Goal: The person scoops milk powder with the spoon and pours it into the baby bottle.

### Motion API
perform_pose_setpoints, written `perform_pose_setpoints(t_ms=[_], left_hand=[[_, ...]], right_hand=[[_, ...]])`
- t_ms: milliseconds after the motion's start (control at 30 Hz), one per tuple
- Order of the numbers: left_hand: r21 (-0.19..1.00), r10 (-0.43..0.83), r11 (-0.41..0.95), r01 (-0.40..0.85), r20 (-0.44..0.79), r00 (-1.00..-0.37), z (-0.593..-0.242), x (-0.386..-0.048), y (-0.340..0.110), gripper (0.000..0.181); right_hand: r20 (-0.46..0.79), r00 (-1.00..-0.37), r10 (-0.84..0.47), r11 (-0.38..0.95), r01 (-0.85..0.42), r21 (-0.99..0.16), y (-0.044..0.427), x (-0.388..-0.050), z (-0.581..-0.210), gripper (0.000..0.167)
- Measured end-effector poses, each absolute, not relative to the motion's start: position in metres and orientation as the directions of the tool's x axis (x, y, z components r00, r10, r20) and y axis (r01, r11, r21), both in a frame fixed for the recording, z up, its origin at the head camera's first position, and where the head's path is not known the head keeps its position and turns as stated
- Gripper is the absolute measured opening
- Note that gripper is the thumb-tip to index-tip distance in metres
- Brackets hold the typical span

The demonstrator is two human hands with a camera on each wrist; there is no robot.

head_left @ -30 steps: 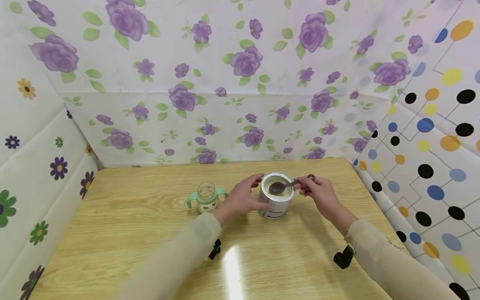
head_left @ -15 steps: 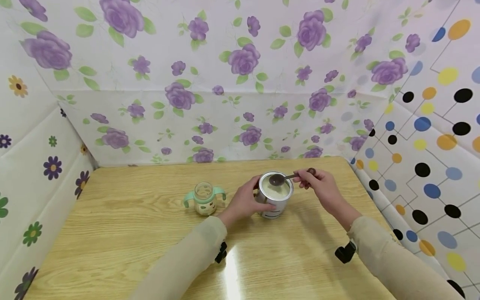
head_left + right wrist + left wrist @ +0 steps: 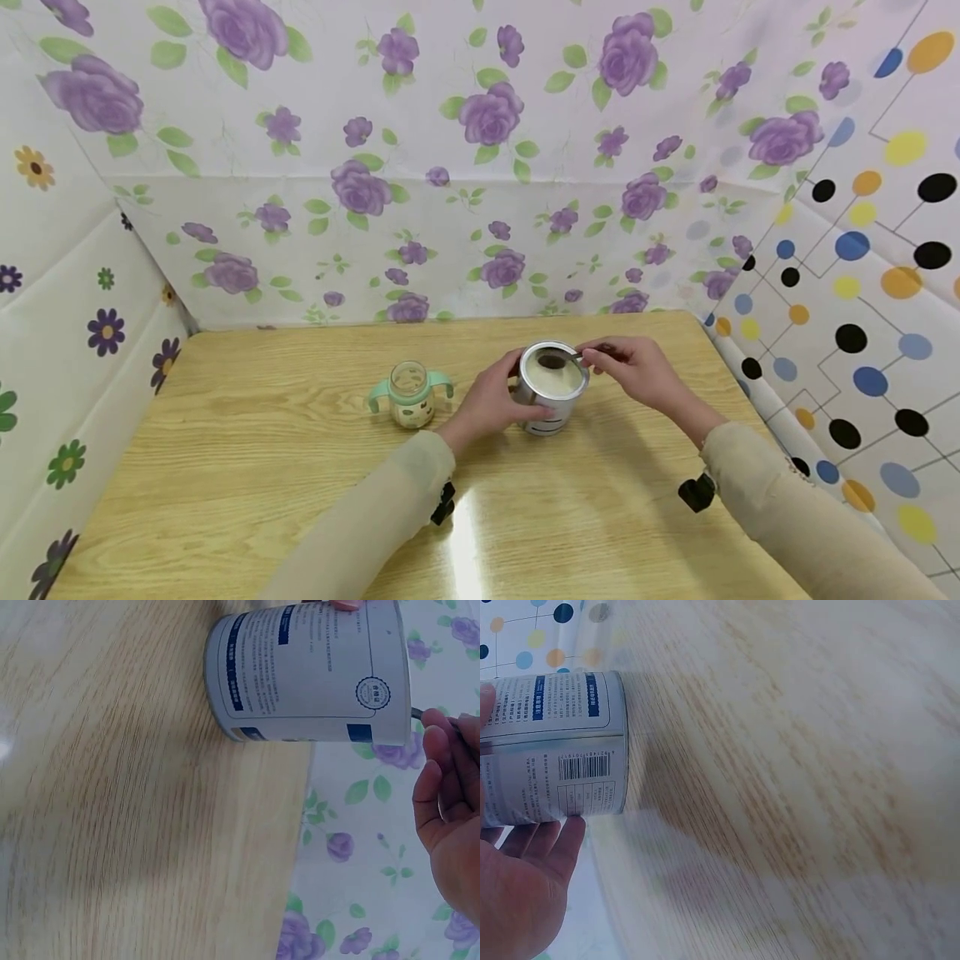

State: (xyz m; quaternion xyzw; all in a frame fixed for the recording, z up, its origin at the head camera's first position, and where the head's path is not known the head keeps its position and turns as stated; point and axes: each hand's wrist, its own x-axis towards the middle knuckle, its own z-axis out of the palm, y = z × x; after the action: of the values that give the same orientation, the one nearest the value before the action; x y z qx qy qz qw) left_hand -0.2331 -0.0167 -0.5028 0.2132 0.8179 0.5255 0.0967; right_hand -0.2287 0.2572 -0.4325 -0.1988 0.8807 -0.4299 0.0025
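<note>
A silvery can (image 3: pixel 557 419) stands upright on the wooden table, with pale powder (image 3: pixel 555 385) inside. My left hand (image 3: pixel 489 402) grips its left side, thumb across the front and fingers round the back; in the left wrist view, the fingers (image 3: pixel 570 844) touch the printed wall. Thumb and fingers of my right hand (image 3: pixel 636 368) pinch the handle of a dark brown spoon (image 3: pixel 552 359) at the can's far right rim. The spoon's bowl lies within the opening, towards the back; whether it touches the powder I cannot tell. In the right wrist view, most of the spoon is hidden.
Left of my left hand stands a glass bottle (image 3: pixel 412 408) with a mint-green collar and two handles, its top uncovered. The wooden table (image 3: pixel 285 467) ends at a flowered cloth (image 3: pixel 442 250) behind and a dotted cloth (image 3: pixel 847 358) on the right.
The spoon's bowl has moved from the can's middle towards its back rim and sits lower, its handle flatter. My left hand has closed against the can.
</note>
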Motion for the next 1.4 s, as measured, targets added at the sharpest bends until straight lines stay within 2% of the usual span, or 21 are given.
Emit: perform_pose_setpoints(t_ms=[200,667,1133,1400], left_hand=[[0.9,0.451,0.352,0.257,0.077,-0.889,-0.502,-0.232,-0.017,0.1],[0.897,0.456,0.352,0.268,0.086,-0.886,-0.501,-0.233,-0.016,0.101],[0.897,0.457,0.348,0.274,0.093,-0.885,-0.501,-0.231,-0.018,0.101],[0.906,0.451,0.339,0.252,0.078,-0.889,-0.503,-0.231,-0.018,0.101]], right_hand=[[0.135,-0.905,-0.403,0.556,-0.36,-0.749,0.261,-0.227,-0.432,0.026],[-0.024,-0.907,-0.421,0.46,-0.191,-0.867,0.266,-0.21,-0.436,0.03],[-0.054,-0.936,-0.348,0.218,-0.025,-0.976,0.262,-0.211,-0.456,0.042],[-0.083,-0.95,-0.302,0.032,0.077,-0.997,0.259,-0.208,-0.463,0.038]])
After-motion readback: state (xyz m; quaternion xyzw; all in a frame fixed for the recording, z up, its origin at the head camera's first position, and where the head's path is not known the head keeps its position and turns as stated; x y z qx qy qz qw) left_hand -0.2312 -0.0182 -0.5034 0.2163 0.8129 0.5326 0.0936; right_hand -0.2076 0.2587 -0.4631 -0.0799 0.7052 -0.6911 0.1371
